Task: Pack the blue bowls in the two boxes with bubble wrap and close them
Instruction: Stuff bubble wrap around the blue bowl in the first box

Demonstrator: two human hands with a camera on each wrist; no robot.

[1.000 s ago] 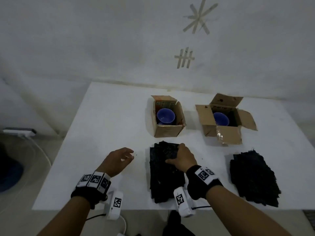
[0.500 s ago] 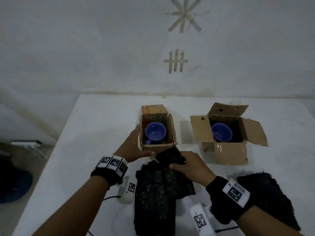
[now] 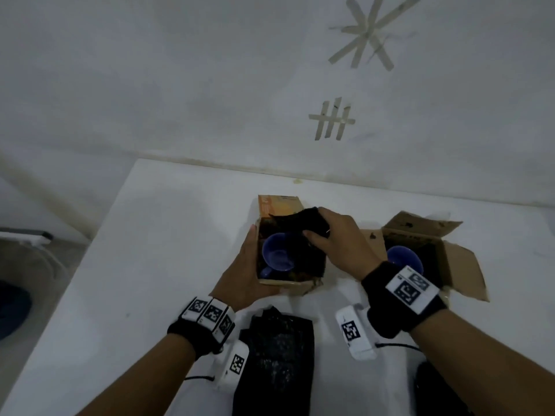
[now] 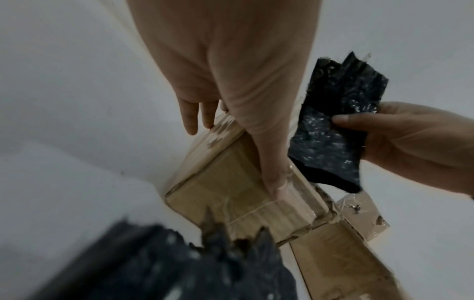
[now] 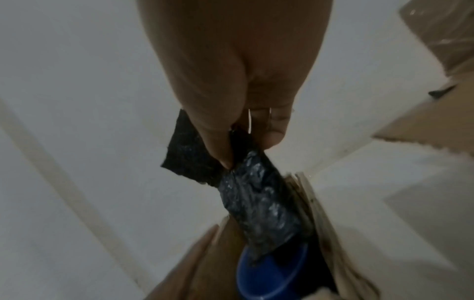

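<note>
Two open cardboard boxes stand on the white table [image 3: 150, 265], each with a blue bowl inside. My left hand [image 3: 249, 262] clasps the near left corner of the left box [image 3: 288, 285], fingers [image 4: 192, 121] along its side wall and thumb on its front face. My right hand [image 3: 318, 226] pinches a black bubble wrap sheet [image 3: 303, 223] that hangs into the right side of this box, partly over its bowl [image 3: 277, 253]. The right wrist view shows the sheet [image 5: 256, 199] held between thumb and fingers above the bowl [image 5: 271, 274]. The right box [image 3: 462, 265] holds the other bowl [image 3: 402, 259].
A stack of black bubble wrap [image 3: 276, 355] lies on the table in front of the left box, between my wrists. A second dark pile [image 3: 432, 394] shows at the bottom right. The table's back edge meets a wall with tape marks [image 3: 333, 121].
My right hand lifted a sheet off the near stack and carried it over the left box. My left hand moved from the table to the box's left corner.
</note>
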